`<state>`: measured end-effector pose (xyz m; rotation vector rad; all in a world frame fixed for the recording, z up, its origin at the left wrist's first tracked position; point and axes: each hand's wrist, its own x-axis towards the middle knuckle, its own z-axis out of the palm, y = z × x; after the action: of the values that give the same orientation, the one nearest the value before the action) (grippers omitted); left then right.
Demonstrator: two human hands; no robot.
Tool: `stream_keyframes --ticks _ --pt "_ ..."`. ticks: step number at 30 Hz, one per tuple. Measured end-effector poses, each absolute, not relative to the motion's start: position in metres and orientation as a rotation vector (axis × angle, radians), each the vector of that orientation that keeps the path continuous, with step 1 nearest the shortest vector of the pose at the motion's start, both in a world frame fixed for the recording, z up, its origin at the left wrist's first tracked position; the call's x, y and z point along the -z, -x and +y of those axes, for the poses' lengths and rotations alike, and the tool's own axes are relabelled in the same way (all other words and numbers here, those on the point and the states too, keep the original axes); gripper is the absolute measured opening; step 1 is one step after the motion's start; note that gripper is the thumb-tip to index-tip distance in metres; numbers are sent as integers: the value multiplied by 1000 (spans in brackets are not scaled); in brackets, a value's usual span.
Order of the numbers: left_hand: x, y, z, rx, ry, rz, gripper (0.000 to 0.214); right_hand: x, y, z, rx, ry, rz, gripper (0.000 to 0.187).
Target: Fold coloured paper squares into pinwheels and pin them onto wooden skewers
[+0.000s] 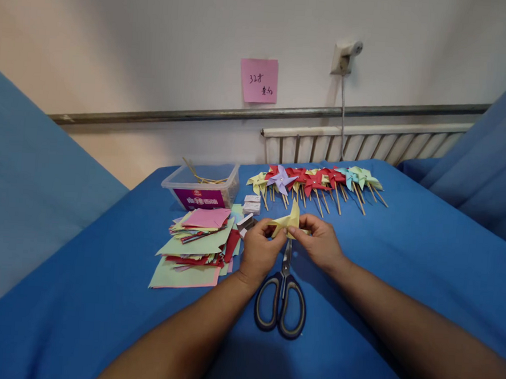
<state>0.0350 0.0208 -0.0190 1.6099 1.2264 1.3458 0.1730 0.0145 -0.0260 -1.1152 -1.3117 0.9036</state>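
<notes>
Between both hands is a yellow paper pinwheel (293, 217), its blades folded in and one point sticking up. My left hand (261, 250) pinches it from the left, thumb near its centre. From the right, my right hand (322, 242) pinches it with thumb and fingers. Whether a pin sits at the centre cannot be made out. Under the hands lie dark-handled scissors (281, 300), blades pointing away from me and their tips hidden. Left of my left hand is a small opened box (246, 223), partly covered by the hand.
Stacks of coloured paper (196, 246) lie to the left. Behind them stands a clear plastic box (202, 186) with thin sticks. Small white boxes (252, 204) sit beside it. Several finished pinwheels (313, 182) on sticks line the back of the blue-covered table (402, 267), below a radiator (367, 142).
</notes>
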Motion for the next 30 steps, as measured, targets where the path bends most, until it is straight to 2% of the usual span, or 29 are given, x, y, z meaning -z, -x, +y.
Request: stream_keyframes --ticks 15,30 --pt "17 -36 21 -1355 -1553 1210 14 28 -173 16 -996 1023 -1323 19" --pt "19 -38 20 -1334 -1386 1126 17 28 -178 16 -905 1052 -1395 15"
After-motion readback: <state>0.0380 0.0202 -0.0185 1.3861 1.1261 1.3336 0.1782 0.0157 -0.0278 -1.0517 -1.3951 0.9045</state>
